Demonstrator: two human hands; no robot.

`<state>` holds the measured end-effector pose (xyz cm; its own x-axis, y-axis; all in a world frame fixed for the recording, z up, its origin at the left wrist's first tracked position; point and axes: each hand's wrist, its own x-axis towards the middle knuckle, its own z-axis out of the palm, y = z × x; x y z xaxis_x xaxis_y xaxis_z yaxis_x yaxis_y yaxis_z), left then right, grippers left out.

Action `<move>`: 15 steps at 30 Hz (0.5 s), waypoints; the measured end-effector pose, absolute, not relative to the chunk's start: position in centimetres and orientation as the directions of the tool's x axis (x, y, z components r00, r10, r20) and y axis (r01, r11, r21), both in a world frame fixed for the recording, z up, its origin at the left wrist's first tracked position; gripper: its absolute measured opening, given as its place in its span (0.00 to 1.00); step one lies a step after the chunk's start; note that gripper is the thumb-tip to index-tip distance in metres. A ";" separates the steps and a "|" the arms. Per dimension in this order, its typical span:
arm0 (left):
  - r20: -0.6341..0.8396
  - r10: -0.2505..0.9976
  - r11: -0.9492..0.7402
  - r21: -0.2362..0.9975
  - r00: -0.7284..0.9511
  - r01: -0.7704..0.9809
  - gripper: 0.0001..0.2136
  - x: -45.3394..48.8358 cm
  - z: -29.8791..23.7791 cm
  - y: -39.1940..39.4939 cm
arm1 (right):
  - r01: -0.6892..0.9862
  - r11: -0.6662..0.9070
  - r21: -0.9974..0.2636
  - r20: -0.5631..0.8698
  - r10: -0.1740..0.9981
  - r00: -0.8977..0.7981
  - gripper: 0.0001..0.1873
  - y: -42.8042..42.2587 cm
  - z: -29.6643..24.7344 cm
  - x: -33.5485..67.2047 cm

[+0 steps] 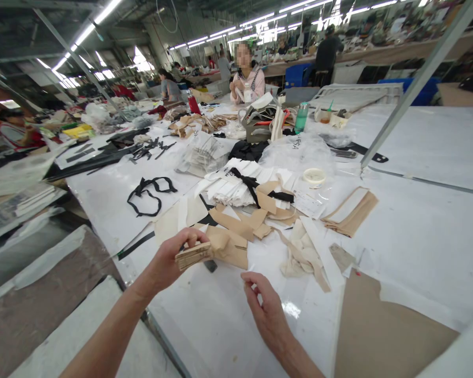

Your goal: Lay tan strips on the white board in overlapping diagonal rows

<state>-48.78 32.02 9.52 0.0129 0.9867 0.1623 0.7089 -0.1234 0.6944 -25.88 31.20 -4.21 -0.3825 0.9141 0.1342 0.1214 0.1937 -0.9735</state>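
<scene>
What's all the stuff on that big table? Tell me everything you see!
White work table: one, white, fills the view.
Stack of tan cut fabric pieces: one, tan, in the left hand.
Loose tan fabric pieces: several, tan, table middle.
Cream fabric strips: a pile, cream, beside them.
Bundle of white fabric pieces tied with black ribbon: one, white, behind them.
Black strap loop: one, black, left side.
Round white tape roll: one, white, right of the bundle.
Green plastic bottle: one, green, far side.
Large tan sheet: one, tan, near right corner.
Person in pink top: one, across the table.
Left hand: one, gripping the stack.
Right hand: one, loosely curled, empty.
</scene>
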 end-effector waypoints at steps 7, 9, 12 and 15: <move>0.126 0.966 0.015 0.845 -0.227 0.535 0.15 -46.6 11.8 26.4 | 0.037 0.313 -0.949 0.252 0.824 -0.508 0.19 30.1 0.4 -23.9; 0.061 0.979 0.033 0.894 -0.194 0.448 0.13 -44.8 12.4 24.9 | -0.006 0.308 -0.951 0.249 0.758 -0.602 0.29 29.5 2.1 -22.7; -0.038 0.992 0.076 0.944 -0.122 0.321 0.12 -41.4 12.9 23.0 | -0.028 0.210 -0.977 0.163 0.663 -0.731 0.47 28.7 4.8 -21.1; -0.121 0.980 0.156 0.960 -0.155 0.233 0.13 -38.0 12.1 21.5 | -0.055 0.015 -0.998 0.053 0.581 -0.812 0.47 28.1 6.8 -20.5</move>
